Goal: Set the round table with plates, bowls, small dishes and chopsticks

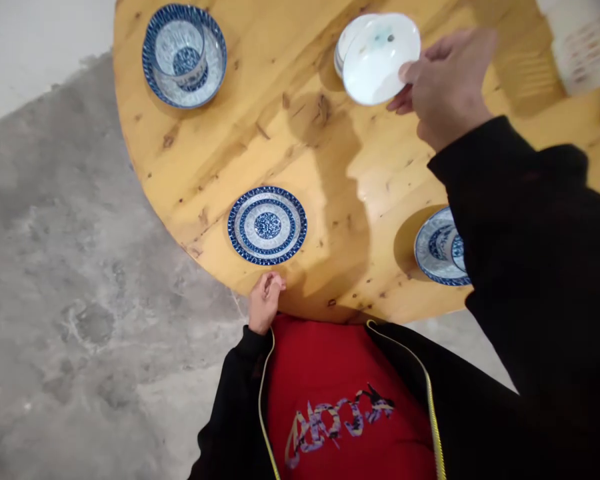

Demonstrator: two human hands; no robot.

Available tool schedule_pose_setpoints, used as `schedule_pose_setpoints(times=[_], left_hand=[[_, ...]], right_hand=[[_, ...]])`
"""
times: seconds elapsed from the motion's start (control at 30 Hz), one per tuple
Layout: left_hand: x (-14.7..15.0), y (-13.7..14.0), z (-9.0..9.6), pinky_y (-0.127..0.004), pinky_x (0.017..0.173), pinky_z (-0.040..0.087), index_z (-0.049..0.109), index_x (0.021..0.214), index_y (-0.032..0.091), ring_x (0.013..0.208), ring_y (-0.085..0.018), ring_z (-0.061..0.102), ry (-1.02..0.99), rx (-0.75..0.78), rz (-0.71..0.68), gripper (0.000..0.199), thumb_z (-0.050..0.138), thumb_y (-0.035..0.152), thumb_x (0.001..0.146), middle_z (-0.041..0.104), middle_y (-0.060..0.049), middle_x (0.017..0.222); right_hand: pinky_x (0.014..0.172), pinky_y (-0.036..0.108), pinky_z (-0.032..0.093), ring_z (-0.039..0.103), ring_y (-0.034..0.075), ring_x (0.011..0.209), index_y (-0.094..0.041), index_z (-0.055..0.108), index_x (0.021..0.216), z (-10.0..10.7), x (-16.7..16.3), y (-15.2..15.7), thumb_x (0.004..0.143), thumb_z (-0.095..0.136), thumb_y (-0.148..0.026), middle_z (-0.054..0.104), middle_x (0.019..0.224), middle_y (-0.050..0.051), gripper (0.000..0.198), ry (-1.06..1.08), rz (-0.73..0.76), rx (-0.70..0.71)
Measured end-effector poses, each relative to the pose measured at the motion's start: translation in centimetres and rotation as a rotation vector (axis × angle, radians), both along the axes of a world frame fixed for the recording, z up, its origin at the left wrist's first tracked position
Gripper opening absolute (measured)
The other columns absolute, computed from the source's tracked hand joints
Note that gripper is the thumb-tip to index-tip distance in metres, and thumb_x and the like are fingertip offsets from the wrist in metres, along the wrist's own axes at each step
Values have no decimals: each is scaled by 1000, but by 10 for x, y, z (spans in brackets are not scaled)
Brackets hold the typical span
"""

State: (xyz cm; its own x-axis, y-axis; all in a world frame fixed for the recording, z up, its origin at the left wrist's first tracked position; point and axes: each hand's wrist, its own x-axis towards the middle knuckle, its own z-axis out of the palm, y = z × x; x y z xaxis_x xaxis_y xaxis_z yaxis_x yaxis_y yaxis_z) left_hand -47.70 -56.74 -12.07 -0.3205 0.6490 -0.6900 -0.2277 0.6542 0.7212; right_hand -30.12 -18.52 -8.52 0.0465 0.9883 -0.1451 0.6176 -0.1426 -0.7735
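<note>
My right hand [443, 87] reaches across the round wooden table [290, 133] and holds a white bowl [380, 60] by its rim, tilted above a stack of white bowls [344, 45] at the far side. My left hand [265, 300] rests at the table's near edge with its fingers curled, holding nothing, just below a small blue-and-white plate [267, 225].
A blue-and-white plate with a matching bowl on it [184, 55] stands at the far left of the table. Another blue-and-white plate [437, 247] lies at the near right, partly hidden by my black sleeve. Grey concrete floor [55, 267] lies to the left.
</note>
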Motion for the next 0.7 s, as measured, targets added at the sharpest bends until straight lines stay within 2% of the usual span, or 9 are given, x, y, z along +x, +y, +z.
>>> schedule_pose_setpoints(times=[0.07,0.13,0.23,0.43,0.53,0.7], left_hand=[[4,-2,-4,-31,78,52,64,96,18,77,-19,69,-4,19,-21,34,67,50,83,71,-7,87],[9,-3,-8,-31,78,52,64,95,19,78,-19,69,9,52,-58,32,66,49,85,71,-6,87],[13,-3,-11,-31,77,53,64,94,20,77,-19,69,21,78,-93,31,64,50,86,71,-6,86],[8,-6,-14,-28,70,51,65,95,17,75,-18,69,21,74,-101,39,62,55,86,72,-8,87],[3,-6,-18,-27,69,50,66,97,15,75,-17,70,-1,61,-46,46,65,58,83,73,-9,87],[-2,4,-20,-25,68,50,64,100,13,74,-15,70,-16,47,103,52,66,62,80,74,-10,89]], right_hand=[[55,22,46,69,14,60,-2,62,86,16,5,-45,87,62,-12,63,62,6,10,63,-80,6],[47,19,43,62,12,48,-11,60,73,24,12,-91,85,63,-7,55,50,-1,13,138,-95,-73],[45,19,44,58,10,45,-16,59,73,18,26,-157,83,65,-8,58,53,-2,14,180,-74,-199],[52,27,46,61,16,52,-21,61,76,-18,43,-267,82,61,-25,64,59,0,8,109,20,-387],[55,28,45,62,18,56,-23,57,73,-27,37,-300,81,56,-31,65,61,1,11,105,39,-429],[61,30,44,63,20,64,-24,53,72,-26,28,-316,79,52,-38,67,66,4,15,80,67,-397]])
